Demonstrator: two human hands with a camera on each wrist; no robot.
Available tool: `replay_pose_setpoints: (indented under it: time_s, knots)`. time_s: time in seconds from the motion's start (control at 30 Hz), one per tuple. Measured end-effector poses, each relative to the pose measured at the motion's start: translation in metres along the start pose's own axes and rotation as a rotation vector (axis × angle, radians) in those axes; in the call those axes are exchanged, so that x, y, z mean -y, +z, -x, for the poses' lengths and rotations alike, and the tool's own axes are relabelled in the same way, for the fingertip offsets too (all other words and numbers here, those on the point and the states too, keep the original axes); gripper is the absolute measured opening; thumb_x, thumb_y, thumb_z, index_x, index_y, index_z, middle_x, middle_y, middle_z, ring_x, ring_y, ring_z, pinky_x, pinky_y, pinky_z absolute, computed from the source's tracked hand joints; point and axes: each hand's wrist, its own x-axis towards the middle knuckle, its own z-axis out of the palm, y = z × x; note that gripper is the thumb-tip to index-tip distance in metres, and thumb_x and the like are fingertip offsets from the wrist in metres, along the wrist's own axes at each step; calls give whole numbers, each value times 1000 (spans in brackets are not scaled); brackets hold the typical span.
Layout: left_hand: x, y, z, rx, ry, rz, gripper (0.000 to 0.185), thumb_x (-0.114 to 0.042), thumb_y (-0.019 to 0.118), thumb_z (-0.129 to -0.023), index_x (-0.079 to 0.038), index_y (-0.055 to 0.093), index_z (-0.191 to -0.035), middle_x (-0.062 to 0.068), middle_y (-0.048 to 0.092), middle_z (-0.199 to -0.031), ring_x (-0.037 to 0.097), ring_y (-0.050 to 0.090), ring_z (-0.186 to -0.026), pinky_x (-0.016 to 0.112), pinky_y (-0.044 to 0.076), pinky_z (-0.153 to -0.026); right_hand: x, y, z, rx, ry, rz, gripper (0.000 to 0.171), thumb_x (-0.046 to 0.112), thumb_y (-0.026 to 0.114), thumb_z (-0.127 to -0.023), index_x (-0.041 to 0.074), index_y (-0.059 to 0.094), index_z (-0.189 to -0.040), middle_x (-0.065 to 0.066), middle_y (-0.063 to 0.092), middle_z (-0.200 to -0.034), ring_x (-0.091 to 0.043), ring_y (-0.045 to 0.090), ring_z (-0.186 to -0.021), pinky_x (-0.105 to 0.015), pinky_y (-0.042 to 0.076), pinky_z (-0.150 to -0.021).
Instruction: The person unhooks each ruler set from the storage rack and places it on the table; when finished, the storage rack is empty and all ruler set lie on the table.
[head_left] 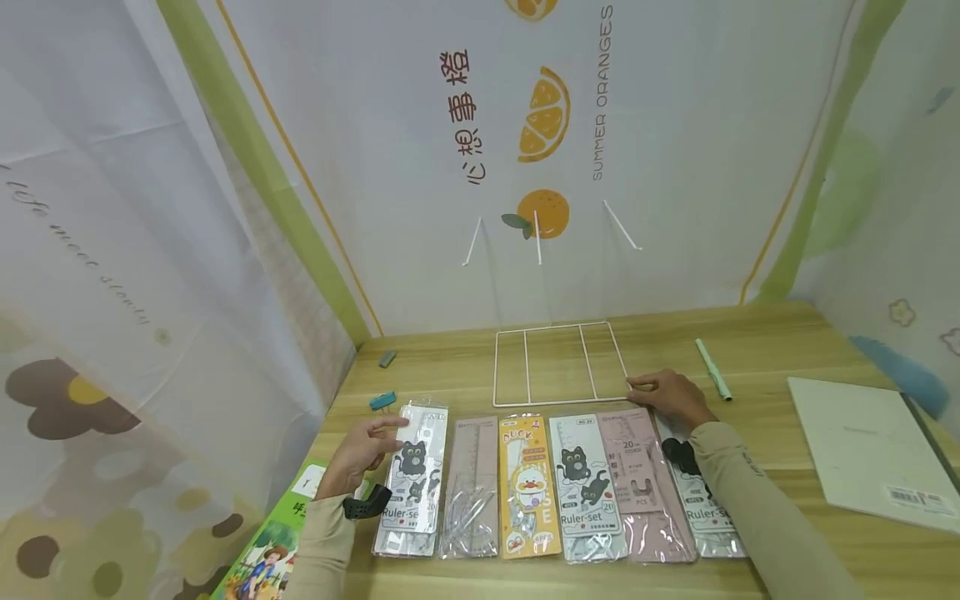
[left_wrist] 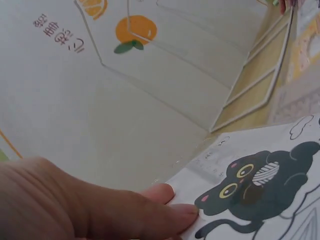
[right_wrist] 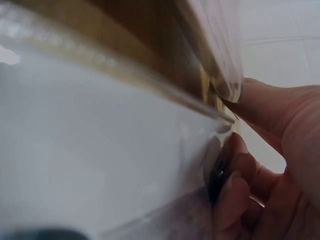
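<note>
Left hand: the left hand [head_left: 360,450] is laid at the far left edge of the leftmost cat ruler set [head_left: 415,479], fingers straight and close together, fingertips [left_wrist: 172,210] resting on the pack's top corner; nothing is gripped.
Right hand: the right hand [head_left: 670,397] is placed at the far end of the row, over the top of the rightmost cat ruler set [head_left: 701,508]; in the right wrist view the edge of a clear pack is pinched between thumb and curled fingers [right_wrist: 240,185], though which pack it is cannot be told for sure.
Ruler packs: six flat packs are laid side by side on the wooden table [head_left: 750,333], near the person, long sides touching or overlapping; between the two outer ones are seen a clear grey set [head_left: 471,487], a yellow duck set [head_left: 528,487], a second cat ruler set [head_left: 587,487] and a pink set [head_left: 645,479].
Wire rack: a white wire rack [head_left: 558,362] is laid flat just beyond the row, its near right corner beside the right hand.
Other items: a green pen [head_left: 712,368] is seen right of the rack, a pale notebook [head_left: 870,450] far right, a picture book [head_left: 262,554] at the near left, two small blue clips [head_left: 383,400] on the left.
</note>
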Motion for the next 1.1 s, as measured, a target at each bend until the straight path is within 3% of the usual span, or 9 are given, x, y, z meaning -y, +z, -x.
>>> replay_pose_setpoints:
  time_s: [0.17, 0.33, 0.47, 0.6, 0.67, 0.8, 1.1]
  knots:
    - [22, 7, -4, -95, -43, -54, 40, 13, 60, -85, 7, 64, -124, -3, 47, -61, 8, 31, -49, 20, 28, -46, 1, 1, -1, 20, 24, -22, 53, 38, 76, -90, 10, 65, -134, -27, 56, -141, -36, 60, -111, -38, 47, -78]
    - [30, 20, -4, -150, -15, -189, 40, 8, 73, -80, 7, 67, -120, 3, 50, -71, 13, 45, -59, 23, 38, -52, 1, 4, 1, 17, 12, -20, 53, 38, 76, -89, 9, 66, -132, -27, 55, -140, -43, 59, -117, -47, 49, -84]
    - [29, 28, -1, -165, 30, -386, 50, -9, 86, -76, 2, 67, -120, 10, 58, -82, 18, 51, -68, 29, 44, -59, 2, 5, 2, 15, 7, -12, 53, 39, 76, -89, 10, 66, -132, -26, 55, -141, -47, 55, -123, -54, 48, -88]
    - [27, 30, 2, -188, 109, -610, 52, -21, 89, -74, -1, 68, -118, 23, 69, -108, 29, 63, -86, 42, 52, -72, 2, 6, 2, 21, 7, -21, 53, 38, 75, -90, 10, 64, -134, -25, 55, -142, -49, 53, -126, -54, 48, -90]
    - [26, 31, 3, -189, 127, -665, 52, -25, 88, -75, -2, 69, -118, 24, 68, -120, 34, 66, -96, 47, 53, -79, 2, 6, 1, 18, 1, -17, 52, 37, 75, -90, 9, 64, -134, -25, 55, -141, -49, 53, -125, -53, 48, -88]
    - [26, 32, 2, -173, 113, -711, 52, -30, 86, -78, -3, 69, -119, 25, 68, -121, 38, 67, -100, 50, 54, -81, 1, 4, 0, 9, -13, 5, 53, 38, 75, -90, 9, 65, -133, -27, 56, -140, -49, 55, -123, -50, 49, -84]
    - [26, 34, -2, -146, 123, -705, 51, -28, 85, -80, -1, 70, -119, 25, 68, -122, 40, 66, -107, 52, 53, -89, -4, 3, -2, 7, -22, 45, 53, 40, 75, -90, 9, 66, -132, -29, 58, -137, -46, 60, -116, -42, 48, -76]
